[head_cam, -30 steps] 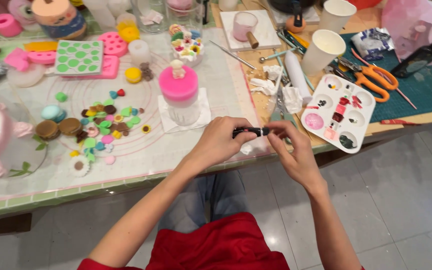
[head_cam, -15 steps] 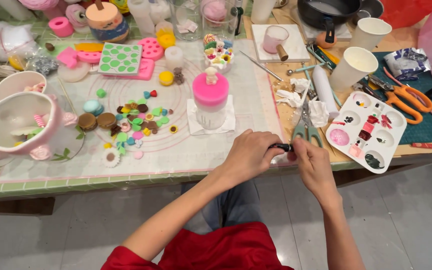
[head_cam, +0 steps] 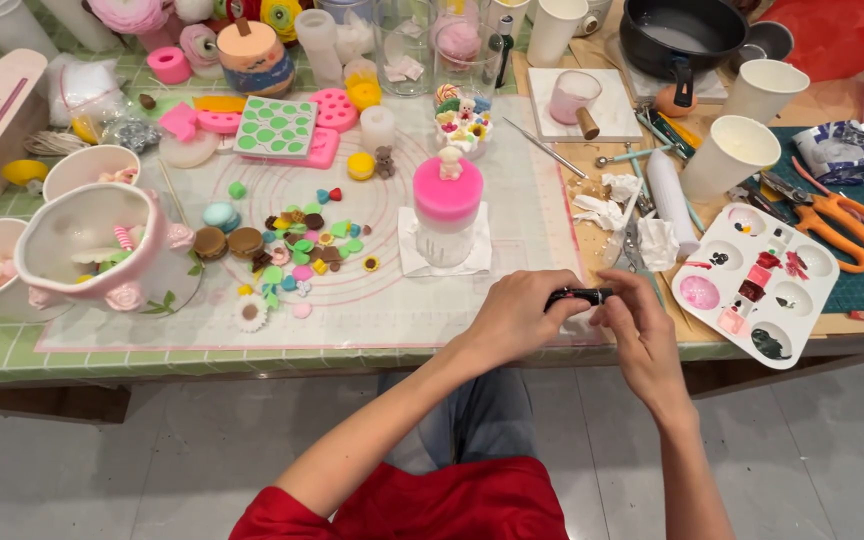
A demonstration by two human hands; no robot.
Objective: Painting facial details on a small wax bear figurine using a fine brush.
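A small black tube (head_cam: 578, 296) is pinched between both hands over the table's front edge. My left hand (head_cam: 517, 318) grips its left end, and my right hand (head_cam: 637, 320) holds the right end with thumb and fingers. Just beyond them stands a clear jar with a pink lid (head_cam: 447, 205) on a white square. Left of the jar, several small coloured clay pieces (head_cam: 297, 250) lie on the translucent work mat (head_cam: 392, 310).
A white paint palette (head_cam: 764, 285) lies right of my hands, with orange scissors (head_cam: 842, 222), paper cups (head_cam: 742, 155) and a black pan (head_cam: 687, 30) behind. A pink-trimmed cup (head_cam: 92, 250) and bowls stand at the left. Moulds and jars crowd the back.
The view has shifted, so the table sits further right in frame. Both hands stay on the black tube, now a little further from the table edge.
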